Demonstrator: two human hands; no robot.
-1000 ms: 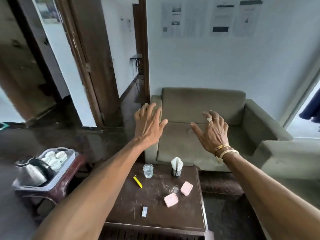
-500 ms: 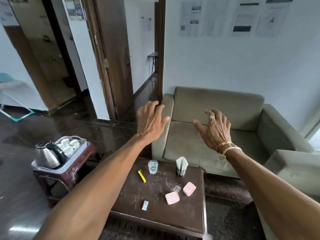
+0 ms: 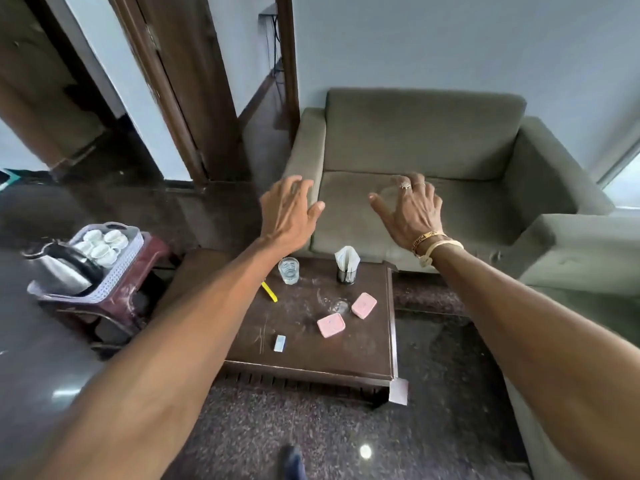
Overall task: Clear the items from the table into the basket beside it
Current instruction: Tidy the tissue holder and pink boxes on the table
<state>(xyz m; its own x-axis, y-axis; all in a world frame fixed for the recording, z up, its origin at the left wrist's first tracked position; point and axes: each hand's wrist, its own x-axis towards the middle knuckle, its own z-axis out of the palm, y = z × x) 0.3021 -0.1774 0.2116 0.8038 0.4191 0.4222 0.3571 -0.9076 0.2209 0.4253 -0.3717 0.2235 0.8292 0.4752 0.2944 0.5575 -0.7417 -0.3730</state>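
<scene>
- Progress looks close to nil: the table (image 3: 346,355) carries a glass (image 3: 288,270), a napkin holder (image 3: 347,270), a yellow pen (image 3: 269,292), a near pink box (image 3: 331,324), a far pink box (image 3: 364,305), a small pale packet (image 3: 279,342), and something small and clear beside the boxes that I cannot make out.
- The basket (image 3: 130,252) sits on a red stool (image 3: 152,247) just left of the table, holding a kettle (image 3: 59,268) and white cups (image 3: 104,244); whether those came off the table cannot be told.
- The left hand (image 3: 289,216) and right hand (image 3: 410,211) hover apart over the table's far edge, fingers spread, holding nothing.
- Left to do, as I judge it: every item needs lifting across to the basket; the glass lies nearest the left hand.
</scene>
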